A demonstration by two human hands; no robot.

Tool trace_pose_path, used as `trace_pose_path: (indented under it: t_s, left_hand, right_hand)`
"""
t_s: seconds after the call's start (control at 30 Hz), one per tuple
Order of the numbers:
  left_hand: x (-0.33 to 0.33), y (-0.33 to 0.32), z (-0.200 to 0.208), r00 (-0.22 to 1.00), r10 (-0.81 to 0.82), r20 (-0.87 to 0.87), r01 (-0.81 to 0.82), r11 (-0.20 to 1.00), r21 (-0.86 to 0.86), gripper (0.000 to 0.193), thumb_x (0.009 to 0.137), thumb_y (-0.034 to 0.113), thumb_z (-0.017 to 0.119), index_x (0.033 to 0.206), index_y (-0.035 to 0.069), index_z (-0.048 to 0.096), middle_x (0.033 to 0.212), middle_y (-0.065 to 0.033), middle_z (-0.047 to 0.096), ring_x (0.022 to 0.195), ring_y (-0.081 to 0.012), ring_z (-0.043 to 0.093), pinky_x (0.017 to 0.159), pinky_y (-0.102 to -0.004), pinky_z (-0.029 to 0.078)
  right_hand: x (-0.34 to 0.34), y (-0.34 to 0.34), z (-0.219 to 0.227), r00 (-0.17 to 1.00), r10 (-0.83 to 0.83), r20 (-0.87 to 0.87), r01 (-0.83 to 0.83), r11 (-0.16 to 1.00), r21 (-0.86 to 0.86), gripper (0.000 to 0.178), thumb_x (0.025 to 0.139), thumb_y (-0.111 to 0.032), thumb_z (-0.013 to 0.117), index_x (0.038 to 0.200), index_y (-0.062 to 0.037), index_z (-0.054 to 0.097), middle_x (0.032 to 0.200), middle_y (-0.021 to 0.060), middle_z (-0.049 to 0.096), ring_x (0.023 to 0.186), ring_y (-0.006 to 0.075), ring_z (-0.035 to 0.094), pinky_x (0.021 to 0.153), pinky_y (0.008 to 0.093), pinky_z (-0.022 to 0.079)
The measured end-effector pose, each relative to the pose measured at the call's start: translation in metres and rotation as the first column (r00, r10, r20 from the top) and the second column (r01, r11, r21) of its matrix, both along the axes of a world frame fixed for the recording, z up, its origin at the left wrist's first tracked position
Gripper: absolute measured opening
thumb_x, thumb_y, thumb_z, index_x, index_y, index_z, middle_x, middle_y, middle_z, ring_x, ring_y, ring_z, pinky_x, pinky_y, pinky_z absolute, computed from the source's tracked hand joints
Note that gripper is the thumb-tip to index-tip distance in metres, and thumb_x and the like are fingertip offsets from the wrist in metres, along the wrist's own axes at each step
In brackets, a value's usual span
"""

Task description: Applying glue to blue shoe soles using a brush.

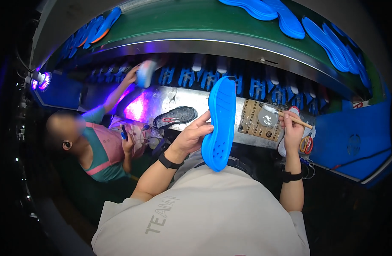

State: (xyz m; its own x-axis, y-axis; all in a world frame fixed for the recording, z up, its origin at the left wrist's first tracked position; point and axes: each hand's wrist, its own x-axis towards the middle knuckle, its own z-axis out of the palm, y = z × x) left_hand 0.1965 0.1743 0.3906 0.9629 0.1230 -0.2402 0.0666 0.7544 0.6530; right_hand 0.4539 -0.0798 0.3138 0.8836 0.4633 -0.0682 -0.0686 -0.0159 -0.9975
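My left hand (191, 135) is closed on the edge of a bright blue shoe sole (221, 128), thumb on its face. The sole stands roughly upright in front of my chest, with small holes at its lower end. Closed around a brush with a wooden handle (304, 123) is my right hand (293, 133). The brush's tip points left, over a pale grey patch or shallow dish (267, 117) on a sheet of printed brown cardboard (249, 123). Whether the tip touches it I cannot tell. Between my left hand and the rack lies a dark shoe sole (175, 116) on the metal bench (162, 98).
Beyond the bench, a rack (211, 81) holds several blue clamp-like parts. Above it runs a green conveyor (174, 30) with blue soles (328, 47). Orange-handled scissors (307, 145) lie near my right wrist. At left, a co-worker (108, 145) holds a blurred shoe part (145, 74).
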Motion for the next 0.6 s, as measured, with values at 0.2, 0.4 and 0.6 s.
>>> trace_pose_path:
  t_s: [0.2,0.4,0.6]
  left_hand:
    - [0.01,-0.007,0.006,1.0,-0.009,-0.016,0.01,0.999,0.048,0.075,0.099,0.017,0.062,0.162,0.003,0.023,0.139,-0.0164,0.06,0.118,-0.0216,0.067,0.101,-0.0371,0.057]
    - [0.012,-0.012,0.008,0.998,-0.058,0.014,0.059,0.998,-0.01,0.08,0.1,0.017,0.063,0.165,0.007,0.017,0.137,-0.0167,0.062,0.116,-0.0205,0.068,0.1,-0.037,0.057]
    - [0.015,-0.016,0.014,0.999,-0.029,0.019,0.029,1.0,0.003,0.079,0.1,0.018,0.064,0.164,0.006,0.019,0.137,-0.0154,0.062,0.116,-0.0202,0.068,0.101,-0.0367,0.056]
  right_hand:
    - [-0.034,0.036,0.083,0.979,0.18,0.095,-0.196,0.961,0.194,0.018,0.1,-0.01,0.067,0.114,0.0015,0.07,0.101,0.0085,0.073,0.088,0.0106,0.068,0.074,0.0219,0.051]
    - [-0.036,0.058,0.096,0.971,0.193,0.138,-0.217,0.959,0.181,0.016,0.098,-0.008,0.069,0.111,0.0019,0.071,0.1,0.0078,0.073,0.09,0.0136,0.07,0.079,0.0255,0.053]
    - [-0.038,0.049,0.1,0.922,0.269,0.278,-0.291,0.956,0.039,0.014,0.096,-0.006,0.07,0.108,0.0012,0.073,0.093,0.0091,0.074,0.087,0.0132,0.07,0.08,0.0263,0.053]
